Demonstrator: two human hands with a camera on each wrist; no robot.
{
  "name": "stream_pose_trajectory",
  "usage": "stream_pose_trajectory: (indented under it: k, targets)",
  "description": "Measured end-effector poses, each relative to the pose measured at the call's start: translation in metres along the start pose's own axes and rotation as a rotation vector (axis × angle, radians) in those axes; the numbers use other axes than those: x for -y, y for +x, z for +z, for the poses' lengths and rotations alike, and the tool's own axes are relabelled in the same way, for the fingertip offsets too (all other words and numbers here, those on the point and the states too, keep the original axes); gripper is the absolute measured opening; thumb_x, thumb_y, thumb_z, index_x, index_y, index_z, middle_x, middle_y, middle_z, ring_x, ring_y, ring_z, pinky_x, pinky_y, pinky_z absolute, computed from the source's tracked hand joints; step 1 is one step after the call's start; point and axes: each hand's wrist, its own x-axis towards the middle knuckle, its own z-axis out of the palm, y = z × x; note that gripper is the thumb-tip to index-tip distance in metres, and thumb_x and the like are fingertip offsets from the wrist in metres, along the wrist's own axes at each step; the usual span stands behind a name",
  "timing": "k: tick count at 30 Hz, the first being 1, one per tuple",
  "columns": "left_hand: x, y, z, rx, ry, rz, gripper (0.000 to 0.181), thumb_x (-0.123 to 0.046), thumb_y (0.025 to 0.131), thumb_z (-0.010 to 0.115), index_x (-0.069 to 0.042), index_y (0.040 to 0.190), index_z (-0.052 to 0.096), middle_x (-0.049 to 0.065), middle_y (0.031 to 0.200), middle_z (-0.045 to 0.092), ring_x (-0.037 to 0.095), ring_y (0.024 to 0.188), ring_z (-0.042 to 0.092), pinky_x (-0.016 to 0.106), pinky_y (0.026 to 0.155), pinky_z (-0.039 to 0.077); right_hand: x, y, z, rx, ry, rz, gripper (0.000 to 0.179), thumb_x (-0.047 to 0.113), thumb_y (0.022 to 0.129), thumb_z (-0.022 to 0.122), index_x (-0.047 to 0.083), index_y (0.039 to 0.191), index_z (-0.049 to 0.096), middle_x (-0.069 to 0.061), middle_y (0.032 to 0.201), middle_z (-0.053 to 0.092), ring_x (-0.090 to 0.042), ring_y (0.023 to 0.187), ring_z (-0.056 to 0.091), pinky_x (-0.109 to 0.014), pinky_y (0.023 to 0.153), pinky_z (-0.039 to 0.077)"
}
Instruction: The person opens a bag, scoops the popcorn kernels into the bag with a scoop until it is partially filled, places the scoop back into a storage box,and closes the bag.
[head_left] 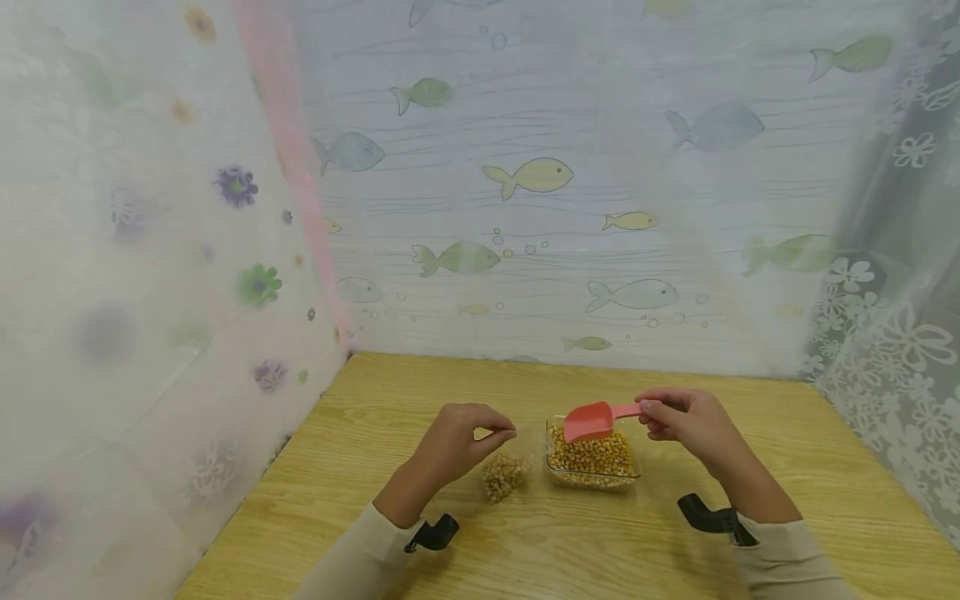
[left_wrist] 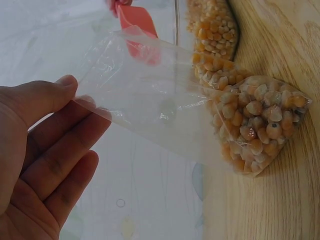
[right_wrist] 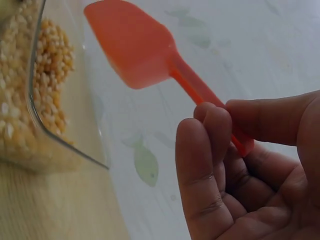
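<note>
in head view, glass tub (head_left: 600, 475) of corn kernels (head_left: 596, 456) is seen on wood table (head_left: 420, 387); clear bag (head_left: 504, 477), part-filled w/ kernels, is rested at approx 9 o'clock of tub. bag top is pinched btwn thumb + fingertips of l hand (head_left: 459, 442), at bag's 10 o'clock; its other fingers are loosely bent, shown by l wrist cam only. bag film is barely made out from head; in l wrist view it's seen stretched from fingertips at 9 o'clock to kernels pooled at 3 o'clock. red scoop (head_left: 588, 422) is held over tub's 12 o'clock edge, handle pointed to 3 o'clock; handle end is gripped btwn thumb + bent fingers of r hand (head_left: 693, 425), at tub's 2 o'clock. in r wrist view, scoop is shown raised apart from kernels, gap unclear from head. whether bag + tub touch can't be told.
</note>
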Motion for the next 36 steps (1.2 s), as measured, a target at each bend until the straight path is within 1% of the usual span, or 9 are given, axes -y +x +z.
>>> stream_pose_trajectory:
  k: [4, 9, 14, 20, 23, 26, 29, 33, 36]
  targets:
    - [-0.001, 0.0, 0.0, 0.006, -0.006, -0.009, 0.009, -0.022, 0.096, 0.076, -0.021, 0.103, 0.082, -0.008, 0.097, 0.079, 0.001, 0.088, 0.072, 0.02, 0.079, 0.059, 0.001, -0.002, -0.008, 0.004, -0.07, 0.007, 0.048, 0.029, 0.106, 0.062, -0.009, 0.137, 0.06, -0.01, 0.106, 0.073, -0.013, 0.091, 0.073, -0.031, 0.082, 0.063]
    - [-0.002, -0.001, 0.0, 0.004, -0.016, -0.014, 0.009, -0.021, 0.096, 0.077, -0.02, 0.103, 0.082, -0.007, 0.097, 0.079, 0.003, 0.088, 0.073, 0.028, 0.079, 0.062, 0.005, -0.005, -0.014, -0.007, -0.162, 0.012, 0.045, 0.029, 0.107, 0.062, -0.007, 0.133, 0.063, -0.01, 0.105, 0.074, -0.012, 0.09, 0.072, -0.029, 0.079, 0.063]
    - [-0.003, -0.001, 0.0, 0.005, -0.019, -0.014, 0.008, -0.02, 0.096, 0.077, -0.02, 0.102, 0.082, -0.006, 0.097, 0.079, 0.003, 0.088, 0.073, 0.03, 0.079, 0.062, 0.008, -0.008, -0.016, -0.023, -0.232, 0.02, 0.042, 0.03, 0.106, 0.063, -0.004, 0.13, 0.066, -0.009, 0.102, 0.074, -0.015, 0.088, 0.072, -0.029, 0.077, 0.062]
    - [-0.003, 0.0, 0.001, 0.004, -0.019, -0.012, 0.008, -0.021, 0.096, 0.077, -0.019, 0.102, 0.082, -0.006, 0.096, 0.079, 0.004, 0.088, 0.073, 0.033, 0.078, 0.063, 0.01, -0.01, -0.019, -0.028, -0.306, 0.03, 0.039, 0.028, 0.107, 0.061, -0.004, 0.129, 0.067, -0.008, 0.1, 0.075, -0.017, 0.086, 0.071, -0.03, 0.074, 0.062]
    - [-0.002, 0.0, 0.001, 0.005, -0.021, -0.016, 0.008, -0.021, 0.096, 0.077, -0.019, 0.102, 0.082, -0.006, 0.096, 0.079, 0.004, 0.088, 0.073, 0.034, 0.078, 0.063, 0.01, -0.011, -0.023, -0.021, -0.318, 0.032, 0.039, 0.027, 0.107, 0.061, -0.004, 0.129, 0.067, -0.008, 0.101, 0.075, -0.018, 0.086, 0.071, -0.03, 0.074, 0.062]
    - [-0.003, 0.0, 0.001, 0.007, -0.017, -0.017, 0.009, -0.021, 0.096, 0.077, -0.02, 0.103, 0.082, -0.006, 0.097, 0.079, 0.003, 0.088, 0.073, 0.032, 0.079, 0.063, 0.01, -0.013, -0.028, -0.017, -0.322, 0.037, 0.041, 0.028, 0.107, 0.061, -0.005, 0.13, 0.066, -0.008, 0.102, 0.075, -0.017, 0.086, 0.071, -0.03, 0.075, 0.062]
    - [-0.003, 0.0, 0.001, 0.006, -0.005, -0.012, 0.009, -0.022, 0.096, 0.077, -0.02, 0.103, 0.082, -0.007, 0.097, 0.079, 0.002, 0.088, 0.073, 0.027, 0.079, 0.062, 0.011, -0.015, -0.031, -0.02, -0.322, 0.044, 0.041, 0.028, 0.107, 0.061, -0.006, 0.13, 0.066, -0.008, 0.1, 0.075, -0.017, 0.085, 0.07, -0.03, 0.074, 0.062]
    - [-0.003, 0.0, 0.001, 0.002, 0.001, -0.009, 0.009, -0.022, 0.096, 0.077, -0.021, 0.103, 0.082, -0.008, 0.097, 0.079, 0.001, 0.088, 0.072, 0.023, 0.079, 0.06, 0.016, -0.017, -0.03, -0.031, -0.33, 0.042, 0.039, 0.025, 0.106, 0.062, -0.007, 0.127, 0.067, -0.007, 0.095, 0.074, -0.019, 0.081, 0.068, -0.03, 0.07, 0.061]
    - [-0.002, 0.0, 0.001, -0.003, -0.006, -0.006, 0.009, -0.022, 0.096, 0.077, -0.02, 0.103, 0.082, -0.007, 0.096, 0.079, 0.002, 0.088, 0.072, 0.025, 0.079, 0.061, 0.019, -0.017, -0.028, -0.04, -0.355, 0.03, 0.037, 0.024, 0.106, 0.062, -0.007, 0.125, 0.067, -0.007, 0.091, 0.073, -0.02, 0.078, 0.066, -0.03, 0.067, 0.059]
